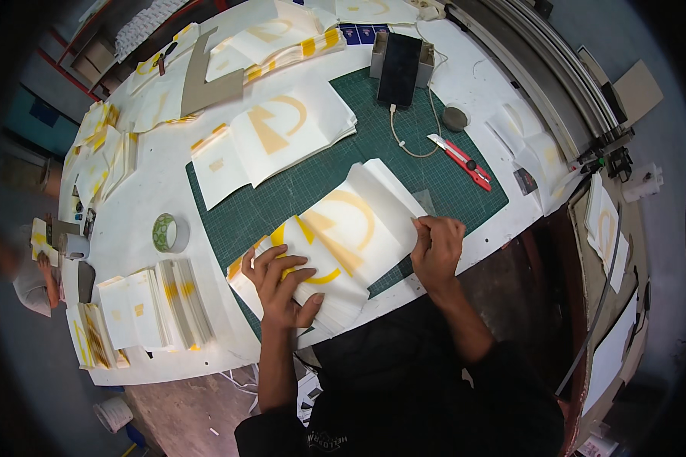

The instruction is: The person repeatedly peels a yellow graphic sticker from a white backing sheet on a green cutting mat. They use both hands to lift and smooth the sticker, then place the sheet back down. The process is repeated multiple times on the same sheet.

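A stack of folded printed sheets, white with yellow and pale orange shapes, lies at a slant near the front edge of the green cutting mat. My left hand rests on the left part of the stack with its fingers spread. At the stack's right end, my right hand is closed in a pinch on the edge of a raised white sheet. Beyond them, a second printed stack lies across the mat's far left. A red utility knife lies on the mat's right side.
A phone with a white cable leans on a holder at the back. A tape roll and bundled sheets stand at left; a grey board lies farther back. A metal-railed machine borders the right. Another person is at far left.
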Motion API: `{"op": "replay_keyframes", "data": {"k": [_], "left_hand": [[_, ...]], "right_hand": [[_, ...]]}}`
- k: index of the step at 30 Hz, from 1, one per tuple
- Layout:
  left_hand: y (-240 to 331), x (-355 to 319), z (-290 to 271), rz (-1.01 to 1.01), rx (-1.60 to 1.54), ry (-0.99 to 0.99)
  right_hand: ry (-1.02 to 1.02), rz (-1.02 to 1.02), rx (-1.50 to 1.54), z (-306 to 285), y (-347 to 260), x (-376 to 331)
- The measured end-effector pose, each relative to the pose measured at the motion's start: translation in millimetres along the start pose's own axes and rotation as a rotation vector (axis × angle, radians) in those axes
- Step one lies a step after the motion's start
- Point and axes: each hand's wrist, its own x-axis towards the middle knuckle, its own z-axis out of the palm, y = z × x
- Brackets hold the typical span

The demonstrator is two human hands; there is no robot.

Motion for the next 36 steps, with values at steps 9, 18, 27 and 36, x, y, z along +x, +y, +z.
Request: {"op": "replay_keyframes", "data": {"k": [9,18,27,36], "left_hand": [[-1,1,-1,0.013,-0.015,-0.01],[-1,-2,0,0.0,0.0,-0.008],[-2,2,-4,0.005,-0.051,-0.009],[8,2,-5,0.055,0.024,-0.037]], "right_hand": [[-0.24,-0.16,0.261,-1,-50,-9],[-0.384,-0.103,0.351,0,-47,-10],[-0.416,0.57,0.539,0,-74,4],[-0.465,0.041,0.845,-31,-106,-1]]}}
